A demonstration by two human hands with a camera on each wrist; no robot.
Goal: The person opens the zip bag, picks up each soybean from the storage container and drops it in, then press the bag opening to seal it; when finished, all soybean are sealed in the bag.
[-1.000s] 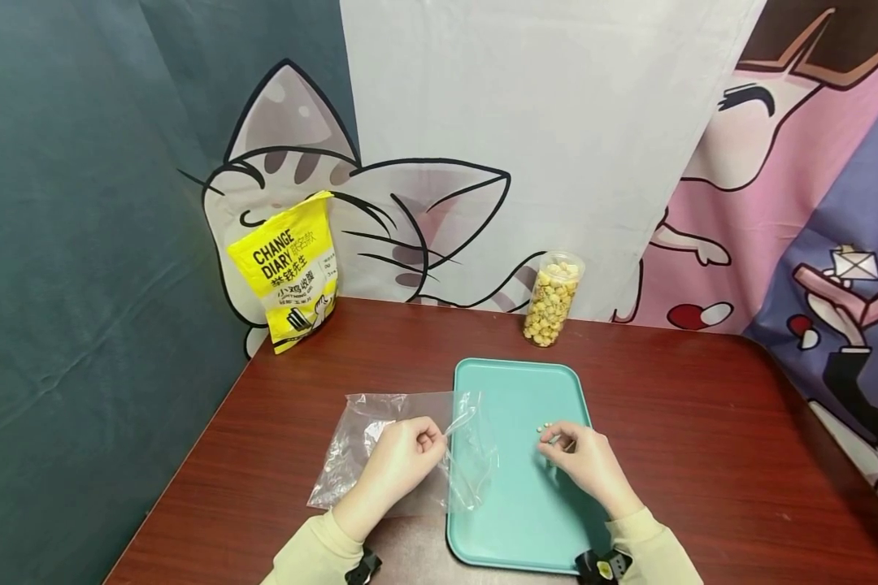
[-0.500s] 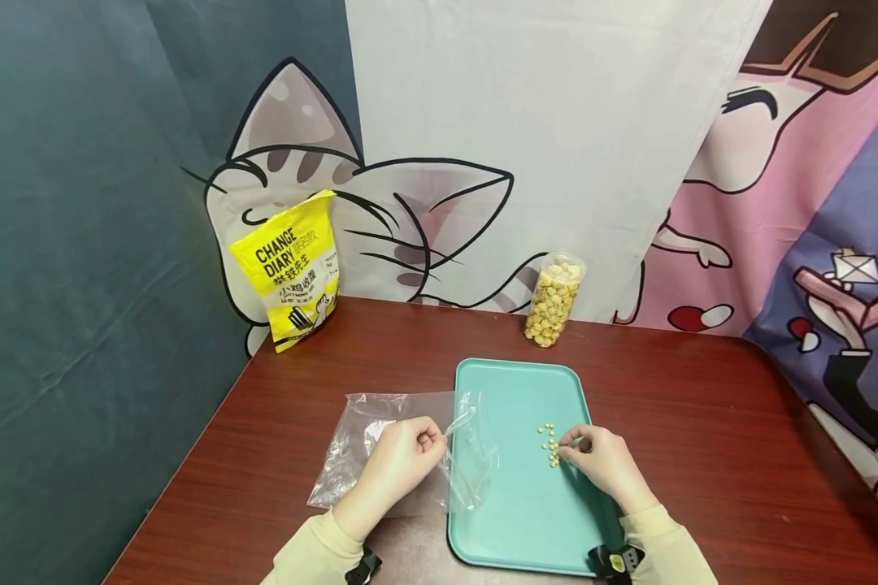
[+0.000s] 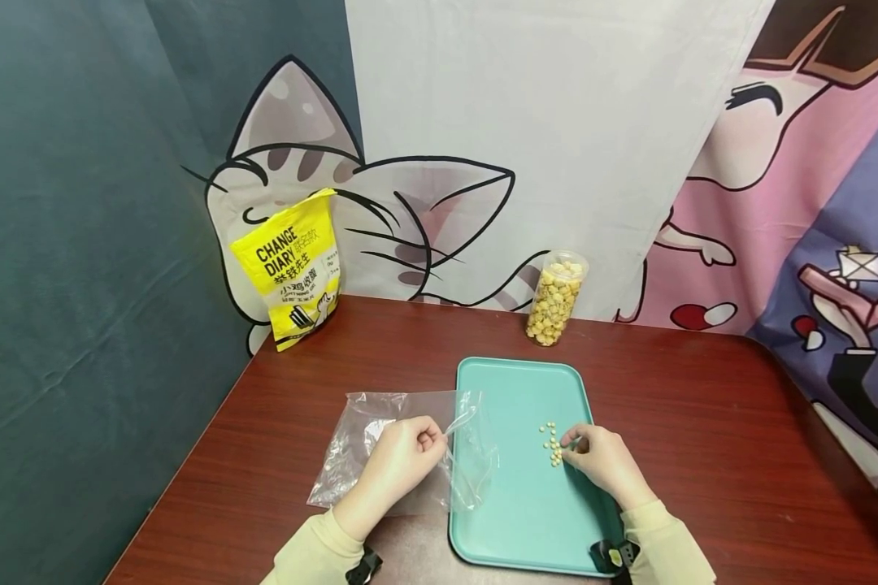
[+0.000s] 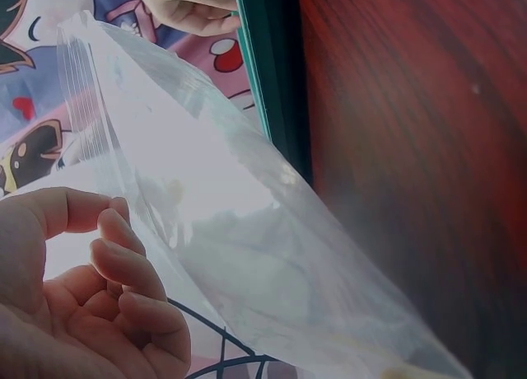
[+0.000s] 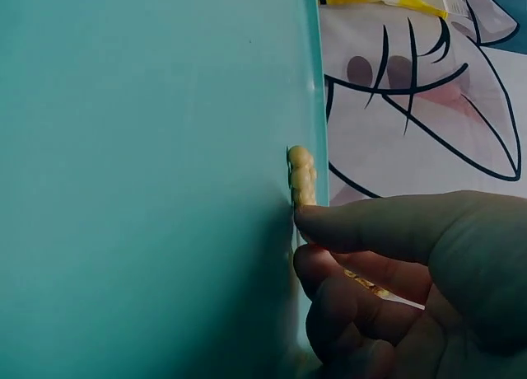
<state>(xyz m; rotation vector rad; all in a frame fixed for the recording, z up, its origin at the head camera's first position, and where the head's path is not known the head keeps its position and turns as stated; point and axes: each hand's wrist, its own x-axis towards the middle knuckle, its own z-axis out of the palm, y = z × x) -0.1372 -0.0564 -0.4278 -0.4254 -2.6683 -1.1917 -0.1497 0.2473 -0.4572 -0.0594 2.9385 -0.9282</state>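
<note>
My left hand (image 3: 398,455) pinches the clear plastic zip bag (image 3: 380,455) open. My right hand (image 3: 600,457), fingers curled, touches the small yellow pellets (image 3: 552,443) on the teal tray (image 3: 515,520), right of the bag.

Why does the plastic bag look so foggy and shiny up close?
In the left wrist view the clear bag sits very near the lens, so it blurs and light shines through it, by the left hand; in the head view the same bag looks sharper, with small glints.
</note>
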